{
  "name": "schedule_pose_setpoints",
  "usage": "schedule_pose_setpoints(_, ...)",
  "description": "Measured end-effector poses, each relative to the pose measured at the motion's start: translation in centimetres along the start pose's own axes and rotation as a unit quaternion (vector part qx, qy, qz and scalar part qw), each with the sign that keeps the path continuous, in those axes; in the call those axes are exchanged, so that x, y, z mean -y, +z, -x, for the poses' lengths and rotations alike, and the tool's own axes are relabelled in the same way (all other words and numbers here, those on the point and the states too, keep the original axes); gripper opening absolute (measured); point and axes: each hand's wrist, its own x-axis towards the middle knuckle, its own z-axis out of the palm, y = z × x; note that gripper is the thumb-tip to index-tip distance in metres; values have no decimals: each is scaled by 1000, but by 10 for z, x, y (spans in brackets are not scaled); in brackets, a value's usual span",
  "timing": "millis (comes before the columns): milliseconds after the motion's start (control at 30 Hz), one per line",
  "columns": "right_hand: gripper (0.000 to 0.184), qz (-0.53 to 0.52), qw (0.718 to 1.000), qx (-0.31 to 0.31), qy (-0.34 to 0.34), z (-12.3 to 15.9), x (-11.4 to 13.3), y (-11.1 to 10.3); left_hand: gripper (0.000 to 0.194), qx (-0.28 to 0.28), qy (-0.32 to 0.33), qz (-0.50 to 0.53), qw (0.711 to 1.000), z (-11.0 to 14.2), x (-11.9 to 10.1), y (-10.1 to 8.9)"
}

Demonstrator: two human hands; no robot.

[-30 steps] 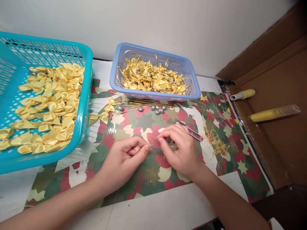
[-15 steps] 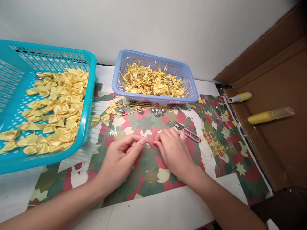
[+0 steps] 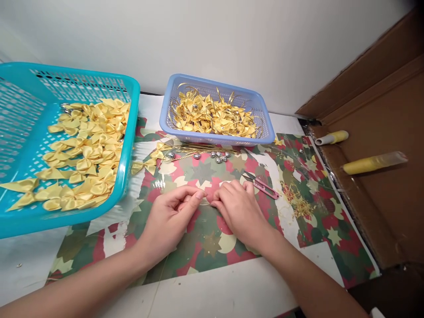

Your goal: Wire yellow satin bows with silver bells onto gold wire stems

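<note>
In the middle of the table my left hand (image 3: 174, 216) is closed, thumb and forefinger pinched on a thin gold thread. A length of that thread (image 3: 157, 285) trails below the left wrist towards the front edge. My right hand (image 3: 240, 214) is closed a few centimetres to the right, fingertips pinched on the thread near a small loop between the hands; the fingers partly hide it. Pink thread snips (image 3: 265, 186) lie just beyond the right hand. Farther back are silver bells (image 3: 218, 157), gold cords (image 3: 205, 149) and a yellow ribbon bow (image 3: 144, 166).
A turquoise basket (image 3: 130, 132) with yellow bows stands at left. Behind is a blue basket (image 3: 218, 138) of bows with gold cords. Gold clippings (image 3: 300, 204) lie at right on the patterned sheet (image 3: 212, 243). Yellow tubes (image 3: 371, 163) stick out of cardboard (image 3: 380, 212).
The view has shifted slightly, so the baskets appear a little farther right and lower. Both hands keep nearly the same pinch, with the gap between them slightly smaller.
</note>
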Motion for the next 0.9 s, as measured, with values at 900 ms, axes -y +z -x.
schedule_pose_setpoints(900, 19, -390, 919, -18, 54, 2, 16, -5, 25, 0, 3, -17, 1000, 0, 2, 2)
